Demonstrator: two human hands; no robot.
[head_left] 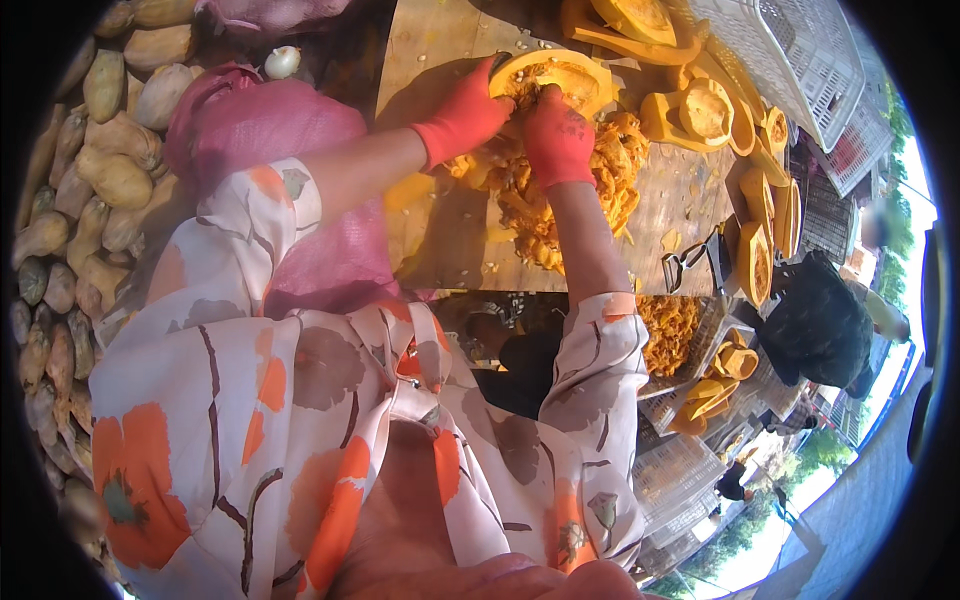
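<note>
Near the top centre, a halved yellow squash (578, 72) with a seedy, stringy cavity is held by my left hand (470, 118) in a red glove, closed on its left side. My red-gloved right hand (558, 135) is closed, fingertips in the cavity; whatever it grips is hidden. Beneath both hands lies a heap of orange squash pulp and seeds (620, 190) on a wooden board (440, 245). A peeler-like tool with a black handle (690, 258) rests at the board's right edge.
More cut squash (700, 115) lines the back and right, beside white plastic crates (800, 50). Pink sacks (260, 140) and piled whole squash (120, 170) are at left. A crate of pulp (668, 335) sits below the board. A person in dark clothes (815, 320) is at right.
</note>
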